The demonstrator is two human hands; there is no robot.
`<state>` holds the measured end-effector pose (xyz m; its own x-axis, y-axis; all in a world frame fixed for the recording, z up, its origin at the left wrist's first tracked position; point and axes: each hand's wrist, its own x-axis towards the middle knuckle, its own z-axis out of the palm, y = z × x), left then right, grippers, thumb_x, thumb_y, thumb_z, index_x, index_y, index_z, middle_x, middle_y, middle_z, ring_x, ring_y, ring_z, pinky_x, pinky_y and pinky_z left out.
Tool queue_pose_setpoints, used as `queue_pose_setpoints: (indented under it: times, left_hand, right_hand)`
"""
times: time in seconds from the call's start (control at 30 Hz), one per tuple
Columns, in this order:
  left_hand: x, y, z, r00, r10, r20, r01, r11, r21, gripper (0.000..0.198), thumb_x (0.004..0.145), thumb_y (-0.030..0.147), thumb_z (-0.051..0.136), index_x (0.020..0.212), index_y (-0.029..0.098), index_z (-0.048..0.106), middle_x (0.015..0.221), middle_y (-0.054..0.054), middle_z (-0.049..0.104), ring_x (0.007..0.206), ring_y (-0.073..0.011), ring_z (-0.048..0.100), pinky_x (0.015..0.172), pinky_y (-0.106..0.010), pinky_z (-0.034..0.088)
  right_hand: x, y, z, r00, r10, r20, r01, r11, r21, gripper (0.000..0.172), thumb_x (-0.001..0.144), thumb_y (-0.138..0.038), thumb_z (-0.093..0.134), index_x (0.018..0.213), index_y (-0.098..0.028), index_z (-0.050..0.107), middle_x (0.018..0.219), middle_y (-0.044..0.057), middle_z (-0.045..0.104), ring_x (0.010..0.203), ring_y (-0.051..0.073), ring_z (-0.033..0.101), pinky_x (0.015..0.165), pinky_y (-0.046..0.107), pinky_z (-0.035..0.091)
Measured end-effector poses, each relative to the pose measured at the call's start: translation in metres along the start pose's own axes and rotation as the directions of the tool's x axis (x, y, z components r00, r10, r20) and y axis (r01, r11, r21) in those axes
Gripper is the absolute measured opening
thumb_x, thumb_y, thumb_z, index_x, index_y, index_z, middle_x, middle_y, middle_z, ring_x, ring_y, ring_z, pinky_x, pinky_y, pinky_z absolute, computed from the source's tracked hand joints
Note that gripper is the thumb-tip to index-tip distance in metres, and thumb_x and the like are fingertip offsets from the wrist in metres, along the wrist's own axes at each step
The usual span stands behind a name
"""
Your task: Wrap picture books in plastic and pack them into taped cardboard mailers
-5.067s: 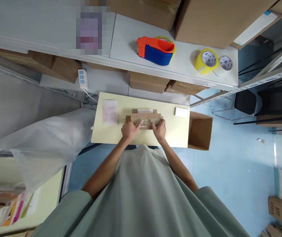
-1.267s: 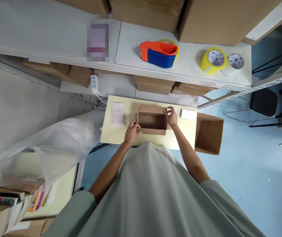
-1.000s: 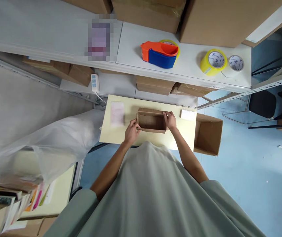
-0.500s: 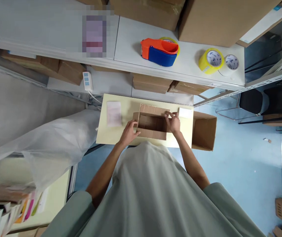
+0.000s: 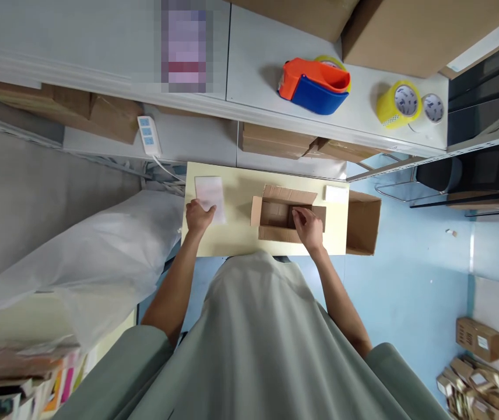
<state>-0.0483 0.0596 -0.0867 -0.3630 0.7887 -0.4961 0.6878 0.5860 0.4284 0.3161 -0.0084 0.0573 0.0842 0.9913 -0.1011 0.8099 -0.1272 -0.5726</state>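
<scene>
Cardboard box lies long axis left-right, mid worktop; right hand at its right end, grip apparently pinching a flap; left hand rests open-fingered on white packet, further left

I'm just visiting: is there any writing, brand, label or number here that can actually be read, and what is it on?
Nothing here is readable.
yellow tape roll and pale roll: blue print inside the cores, too small.
white sheet at the left hand: faint pink marks, blurred.
small box on the floor: white label, too small.
shelf patch: pixelated.
</scene>
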Motion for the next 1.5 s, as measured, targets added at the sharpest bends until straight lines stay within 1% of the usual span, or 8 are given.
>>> queue_pose_setpoints:
  times: [0.37, 0.53, 0.7, 0.9, 1.0, 1.1, 1.33, 1.5]
  left_hand:
    - [0.029, -0.009, 0.015, 0.993, -0.115, -0.018, 0.116, 0.992, 0.051, 0.082, 0.081, 0.049, 0.091, 0.139, 0.004, 0.056, 0.15, -0.038, 0.059, 0.141, -0.053, 0.062, 0.118, -0.058, 0.052]
    - [0.029, -0.008, 0.007, 0.994, -0.104, -0.026, 0.104, 0.995, -0.007, 0.069, 0.083, 0.051, 0.09, 0.131, 0.008, 0.064, 0.144, -0.035, 0.066, 0.135, -0.0533, 0.067, 0.115, -0.06, 0.054]
    - [0.018, 0.002, -0.005, 0.994, -0.109, 0.025, 0.111, 0.985, -0.13, 0.04, 0.077, 0.037, 0.088, 0.107, 0.016, 0.072, 0.112, -0.02, 0.081, 0.12, -0.0436, 0.075, 0.103, -0.05, 0.059]
    - [-0.031, 0.023, -0.043, 0.977, 0.053, 0.207, 0.086, 0.789, -0.608, 0.062, 0.055, 0.054, 0.095, 0.1, 0.015, 0.076, 0.1, -0.011, 0.083, 0.097, -0.0306, 0.076, 0.069, -0.031, 0.056]
    - [-0.069, 0.038, -0.067, 0.94, 0.196, 0.281, 0.097, 0.633, -0.768, 0.079, 0.046, 0.059, 0.103, 0.107, 0.015, 0.079, 0.11, -0.014, 0.085, 0.103, -0.0334, 0.078, 0.074, -0.033, 0.061]
    - [-0.101, 0.058, -0.081, 0.928, 0.228, 0.293, 0.108, 0.591, -0.8, 0.081, 0.044, 0.063, 0.106, 0.106, 0.017, 0.08, 0.114, -0.016, 0.085, 0.108, -0.037, 0.079, 0.081, -0.038, 0.066]
    - [-0.139, 0.111, -0.065, 0.893, 0.281, 0.353, 0.116, 0.613, -0.781, 0.083, 0.045, 0.062, 0.107, 0.109, 0.016, 0.081, 0.112, -0.017, 0.085, 0.109, -0.0401, 0.08, 0.084, -0.042, 0.067]
    - [-0.158, 0.141, -0.049, 0.882, 0.308, 0.356, 0.085, 0.639, -0.764, 0.084, 0.05, 0.063, 0.106, 0.115, 0.016, 0.081, 0.115, -0.017, 0.085, 0.11, -0.0389, 0.079, 0.083, -0.04, 0.066]
  right_hand:
    - [-0.03, -0.024, 0.007, 0.982, 0.185, -0.042, -0.184, 0.982, 0.03, 0.044, 0.111, -0.05, 0.051, 0.118, -0.022, 0.084, 0.11, 0.013, 0.086, 0.089, 0.027, 0.079, 0.083, 0.039, 0.063]
    - [-0.029, -0.027, 0.006, 0.984, 0.173, -0.039, -0.172, 0.984, 0.042, 0.042, 0.11, -0.048, 0.052, 0.119, -0.022, 0.084, 0.11, 0.013, 0.087, 0.09, 0.028, 0.08, 0.083, 0.04, 0.064]
    - [-0.017, -0.027, 0.002, 0.992, 0.124, -0.005, -0.123, 0.989, 0.078, 0.036, 0.109, -0.042, 0.056, 0.117, -0.021, 0.084, 0.112, 0.012, 0.087, 0.094, 0.028, 0.081, 0.088, 0.04, 0.064]
    - [-0.002, -0.034, -0.007, 0.999, 0.031, 0.044, -0.041, 0.972, 0.233, 0.035, 0.108, -0.043, 0.06, 0.115, -0.02, 0.085, 0.097, 0.008, 0.085, 0.082, 0.022, 0.077, 0.083, 0.033, 0.059]
    - [0.003, -0.039, -0.013, 0.995, 0.001, 0.102, -0.041, 0.918, 0.395, 0.041, 0.107, -0.053, 0.065, 0.114, -0.019, 0.086, 0.09, 0.006, 0.083, 0.077, 0.02, 0.073, 0.079, 0.032, 0.058]
    - [0.008, -0.042, -0.019, 0.978, -0.052, 0.204, -0.076, 0.817, 0.571, 0.054, 0.103, -0.069, 0.069, 0.112, -0.019, 0.087, 0.094, 0.005, 0.083, 0.08, 0.02, 0.073, 0.078, 0.033, 0.06]
    - [0.009, -0.033, -0.031, 0.912, -0.188, 0.364, -0.194, 0.583, 0.789, 0.077, 0.088, -0.089, 0.076, 0.129, -0.023, 0.084, 0.126, 0.01, 0.084, 0.113, 0.028, 0.079, 0.101, 0.043, 0.068]
    - [-0.001, -0.015, -0.044, 0.993, 0.079, 0.092, -0.121, 0.695, 0.708, 0.072, 0.096, -0.083, 0.072, 0.132, -0.021, 0.077, 0.127, 0.015, 0.081, 0.116, 0.029, 0.078, 0.101, 0.046, 0.068]
